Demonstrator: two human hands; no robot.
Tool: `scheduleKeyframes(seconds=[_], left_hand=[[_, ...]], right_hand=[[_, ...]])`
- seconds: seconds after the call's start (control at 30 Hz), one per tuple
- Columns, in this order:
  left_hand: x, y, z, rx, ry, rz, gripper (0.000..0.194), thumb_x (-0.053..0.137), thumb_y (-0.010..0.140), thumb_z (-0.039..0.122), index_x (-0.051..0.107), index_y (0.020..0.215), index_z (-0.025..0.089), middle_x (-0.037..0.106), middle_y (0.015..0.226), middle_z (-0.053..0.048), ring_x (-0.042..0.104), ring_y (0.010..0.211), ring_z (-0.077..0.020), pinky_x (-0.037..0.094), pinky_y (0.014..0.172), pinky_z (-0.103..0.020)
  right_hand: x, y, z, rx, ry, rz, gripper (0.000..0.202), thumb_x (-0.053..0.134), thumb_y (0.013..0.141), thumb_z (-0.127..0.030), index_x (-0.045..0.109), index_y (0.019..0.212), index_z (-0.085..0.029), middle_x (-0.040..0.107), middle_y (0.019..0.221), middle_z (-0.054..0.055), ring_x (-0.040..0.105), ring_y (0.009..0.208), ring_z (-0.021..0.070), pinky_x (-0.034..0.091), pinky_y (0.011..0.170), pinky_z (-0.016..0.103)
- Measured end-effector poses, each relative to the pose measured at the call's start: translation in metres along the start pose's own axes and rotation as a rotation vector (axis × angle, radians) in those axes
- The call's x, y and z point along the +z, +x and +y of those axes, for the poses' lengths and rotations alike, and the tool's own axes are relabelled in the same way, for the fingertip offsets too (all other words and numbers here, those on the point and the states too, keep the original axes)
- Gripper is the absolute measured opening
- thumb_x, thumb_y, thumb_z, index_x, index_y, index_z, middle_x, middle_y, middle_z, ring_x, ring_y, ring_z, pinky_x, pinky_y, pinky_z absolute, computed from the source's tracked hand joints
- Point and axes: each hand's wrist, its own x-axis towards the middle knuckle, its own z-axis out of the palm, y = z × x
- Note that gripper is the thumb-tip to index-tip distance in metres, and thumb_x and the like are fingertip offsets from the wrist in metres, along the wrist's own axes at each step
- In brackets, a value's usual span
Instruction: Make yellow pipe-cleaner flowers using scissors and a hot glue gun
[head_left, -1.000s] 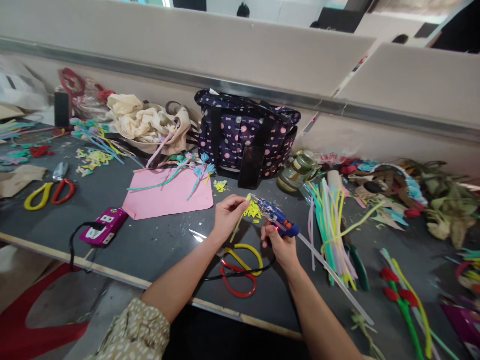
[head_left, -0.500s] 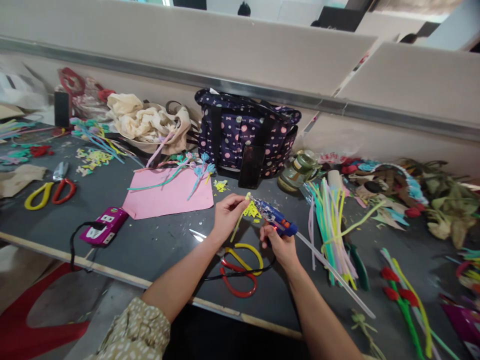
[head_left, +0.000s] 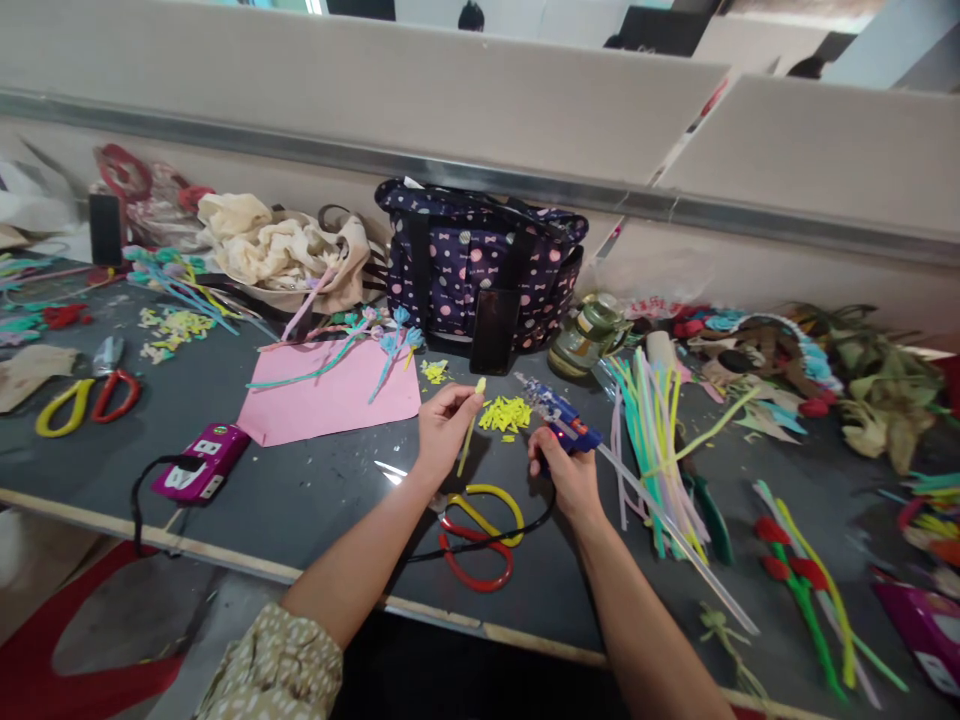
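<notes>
Between the fingertips of my left hand [head_left: 448, 428] is a yellow pipe cleaner [head_left: 466, 447], its thicker tip poking up above the fingers and its stem hanging down. My right hand [head_left: 564, 468] is wrapped round a blue hot glue gun [head_left: 559, 415], a small red light glowing on it. The nozzle points up and left, apart from the pipe cleaner. A long clear glue stick [head_left: 679, 540] sticks out of the gun's back. Small yellow cut pieces [head_left: 505, 415] lie in a pile between the hands. Scissors with red and yellow handles [head_left: 480, 580] rest below, crossed by a black cord.
Behind stand a dark patterned bag [head_left: 480, 250], a phone [head_left: 493, 330] and a glass jar [head_left: 585, 340]. Pink paper [head_left: 337, 405] and a purple power strip [head_left: 201, 465] lie left. A bundle of pipe cleaners [head_left: 656, 450] and red-tipped stems [head_left: 806, 590] lie right.
The glue gun's nozzle has drawn away to the right from the pipe cleaner's tip, leaving a gap. The pile of yellow pieces shows more fully. The whole view has shifted slightly.
</notes>
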Motion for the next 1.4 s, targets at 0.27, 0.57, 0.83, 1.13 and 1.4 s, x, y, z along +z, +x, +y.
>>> scheduleKeyframes(seconds=[0.27,0.57,0.83,1.13,1.4], left_hand=[[0.005,0.000,-0.004,-0.140,-0.067,-0.019,0.025,0.072,0.071,0.040,0.069,0.080,0.016,0.059,0.066,0.001,0.046,0.056,-0.0081,0.034,0.051,-0.021],[0.004,0.005,-0.006,-0.270,-0.212,0.067,0.026,0.075,0.067,0.037,0.068,0.076,0.015,0.057,0.063,0.002,0.042,0.050,-0.0046,0.027,0.046,-0.018],[0.003,0.006,-0.005,-0.326,-0.296,0.113,0.026,0.077,0.064,0.035,0.066,0.073,0.014,0.055,0.060,0.004,0.037,0.045,-0.0023,0.024,0.044,-0.018],[0.005,0.003,-0.008,-0.380,-0.319,0.057,0.025,0.076,0.065,0.035,0.064,0.074,0.014,0.055,0.059,0.004,0.038,0.045,-0.0026,0.024,0.044,-0.018],[0.017,-0.015,-0.009,-0.545,-0.306,-0.209,0.026,0.078,0.062,0.033,0.065,0.073,0.013,0.058,0.061,0.002,0.046,0.049,-0.0045,0.033,0.049,-0.018]], right_hand=[[-0.015,0.019,0.014,-0.031,-0.418,0.123,0.028,0.067,0.072,-0.042,0.055,0.084,-0.020,0.058,0.066,-0.002,0.054,0.053,0.0137,0.044,0.049,0.025],[-0.010,0.015,0.025,-0.227,-0.986,-0.125,0.014,0.052,0.078,-0.030,0.050,0.090,-0.021,0.060,0.077,0.003,0.055,0.066,0.0171,0.037,0.059,0.025],[-0.002,0.015,0.032,-0.281,-1.145,-0.119,0.016,0.048,0.082,-0.029,0.052,0.095,-0.021,0.059,0.083,0.005,0.056,0.077,0.0197,0.036,0.064,0.026],[-0.002,0.016,0.028,-0.124,-0.450,0.025,0.023,0.063,0.075,-0.040,0.056,0.083,-0.020,0.060,0.074,0.000,0.053,0.063,0.0139,0.041,0.058,0.025],[0.015,0.007,0.009,0.011,0.205,0.126,0.031,0.077,0.063,-0.034,0.055,0.081,-0.021,0.058,0.075,-0.003,0.051,0.059,0.0103,0.042,0.050,0.023]])
